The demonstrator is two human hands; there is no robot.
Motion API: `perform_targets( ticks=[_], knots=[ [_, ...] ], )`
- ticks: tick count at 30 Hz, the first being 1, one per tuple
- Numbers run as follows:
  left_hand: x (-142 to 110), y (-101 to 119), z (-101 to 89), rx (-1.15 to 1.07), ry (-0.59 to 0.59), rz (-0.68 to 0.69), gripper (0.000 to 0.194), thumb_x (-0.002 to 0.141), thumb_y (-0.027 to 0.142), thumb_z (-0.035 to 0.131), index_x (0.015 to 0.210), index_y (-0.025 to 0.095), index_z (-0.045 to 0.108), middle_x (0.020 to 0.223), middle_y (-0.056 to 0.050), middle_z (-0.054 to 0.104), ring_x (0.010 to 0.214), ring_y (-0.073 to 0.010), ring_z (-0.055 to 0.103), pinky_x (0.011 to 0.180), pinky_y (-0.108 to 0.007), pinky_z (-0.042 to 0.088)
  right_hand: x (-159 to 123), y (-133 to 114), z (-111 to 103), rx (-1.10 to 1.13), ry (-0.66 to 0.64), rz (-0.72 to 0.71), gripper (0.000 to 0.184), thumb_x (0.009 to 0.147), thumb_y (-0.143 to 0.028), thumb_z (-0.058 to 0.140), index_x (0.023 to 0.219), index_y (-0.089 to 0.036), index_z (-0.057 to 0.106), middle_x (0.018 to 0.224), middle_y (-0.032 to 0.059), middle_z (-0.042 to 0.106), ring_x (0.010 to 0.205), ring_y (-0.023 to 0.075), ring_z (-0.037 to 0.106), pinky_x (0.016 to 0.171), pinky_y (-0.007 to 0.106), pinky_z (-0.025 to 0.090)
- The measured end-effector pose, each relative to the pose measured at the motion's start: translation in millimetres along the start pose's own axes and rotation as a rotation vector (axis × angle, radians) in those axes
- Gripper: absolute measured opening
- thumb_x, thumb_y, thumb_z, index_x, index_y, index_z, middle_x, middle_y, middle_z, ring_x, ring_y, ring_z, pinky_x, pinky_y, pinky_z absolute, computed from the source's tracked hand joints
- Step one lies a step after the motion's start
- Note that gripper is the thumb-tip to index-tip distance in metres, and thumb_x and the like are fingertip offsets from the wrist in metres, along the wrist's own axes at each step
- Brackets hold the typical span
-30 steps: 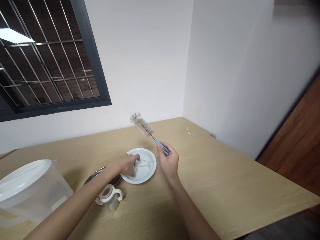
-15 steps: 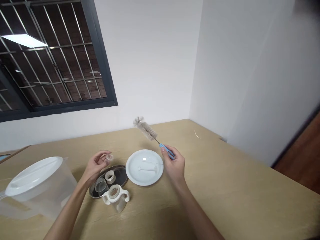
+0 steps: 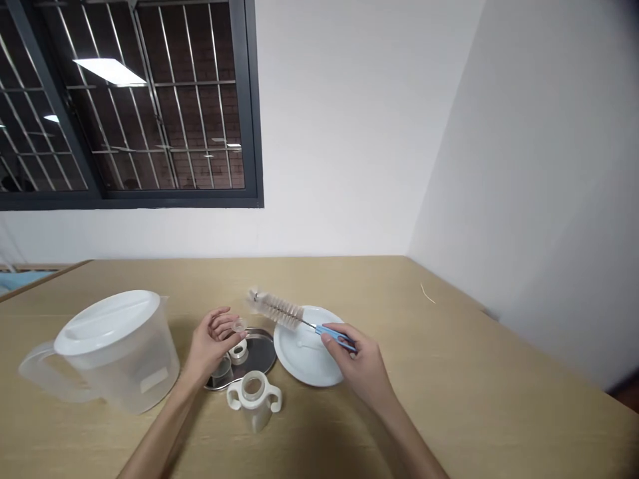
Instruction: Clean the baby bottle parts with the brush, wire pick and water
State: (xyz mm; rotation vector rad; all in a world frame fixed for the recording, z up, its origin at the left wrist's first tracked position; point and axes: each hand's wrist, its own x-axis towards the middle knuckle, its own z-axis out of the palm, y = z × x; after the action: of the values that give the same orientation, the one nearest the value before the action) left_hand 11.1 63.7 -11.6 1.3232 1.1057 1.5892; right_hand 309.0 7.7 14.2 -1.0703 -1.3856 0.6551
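Pinched in my right hand [image 3: 359, 362] is the blue handle of a bottle brush [image 3: 282, 311]. Its pale bristles point left, above the steel tray and the edge of the white plate [image 3: 309, 372]. My left hand [image 3: 210, 342] holds a small clear bottle nipple [image 3: 239, 324] between thumb and fingers, just left of the brush tip. Below it on the oval steel tray [image 3: 262, 352] lie a white collar ring [image 3: 238, 352] and a clear cap [image 3: 221, 368], partly covered by my hand. An open baby bottle [image 3: 255, 402] with two white handles stands upright in front of the tray.
A large translucent pitcher [image 3: 124, 359] with a white lid stands at the left. A small white utensil [image 3: 305, 342] lies on the plate, partly hidden by the brush. A thin pale strip [image 3: 427, 293] lies at the back right of the wooden table, near the wall.
The brush has swung down and left toward the nipple, from a raised tilt to a flatter one. Both hands keep their hold. The head view has turned left and levelled.
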Motion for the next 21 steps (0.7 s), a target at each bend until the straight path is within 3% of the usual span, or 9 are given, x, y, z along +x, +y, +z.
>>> perform_targets(
  ticks=[4, 10, 17, 21],
  knots=[
    [-4, -1, 1.6, 0.030, 0.022, 0.043, 0.069, 0.054, 0.025, 0.086, 0.112, 0.019, 0.050, 0.096, -0.003, 0.066, 0.081, -0.0149, 0.069, 0.080, -0.032, 0.057, -6, 1, 8, -0.025, -0.041, -0.015, 0.028, 0.079, -0.043, 0.070, 0.095, -0.021, 0.075, 0.097, 0.0083, 0.075, 0.076, 0.0208, 0.070, 0.062, 0.026, 0.058],
    [-9, -5, 6.5, 0.018, 0.018, 0.071, 0.081, 0.051, 0.029, 0.087, 0.119, 0.023, 0.044, 0.112, -0.005, 0.057, 0.078, -0.0134, 0.067, 0.077, -0.031, 0.057, -9, 0, 11, -0.102, -0.146, -0.046, 0.023, 0.082, -0.040, 0.067, 0.095, -0.022, 0.075, 0.101, 0.0074, 0.074, 0.077, 0.0209, 0.069, 0.058, 0.025, 0.056],
    [-12, 2, 4.8, -0.009, 0.041, 0.043, 0.080, 0.052, 0.024, 0.085, 0.120, 0.025, 0.042, 0.100, 0.002, 0.050, 0.074, -0.0109, 0.067, 0.075, -0.028, 0.056, -7, 8, 8, -0.151, -0.077, -0.060, 0.027, 0.082, -0.043, 0.067, 0.096, -0.022, 0.074, 0.096, 0.0080, 0.074, 0.074, 0.0206, 0.069, 0.060, 0.026, 0.057],
    [-12, 2, 4.5, -0.062, 0.036, 0.057, 0.082, 0.051, 0.020, 0.085, 0.120, 0.026, 0.041, 0.102, 0.003, 0.050, 0.072, -0.0091, 0.065, 0.073, -0.027, 0.056, -11, 6, 12, -0.142, -0.134, -0.064, 0.027, 0.084, -0.043, 0.065, 0.098, -0.021, 0.073, 0.102, 0.0086, 0.073, 0.077, 0.0194, 0.068, 0.061, 0.024, 0.056]
  ],
)
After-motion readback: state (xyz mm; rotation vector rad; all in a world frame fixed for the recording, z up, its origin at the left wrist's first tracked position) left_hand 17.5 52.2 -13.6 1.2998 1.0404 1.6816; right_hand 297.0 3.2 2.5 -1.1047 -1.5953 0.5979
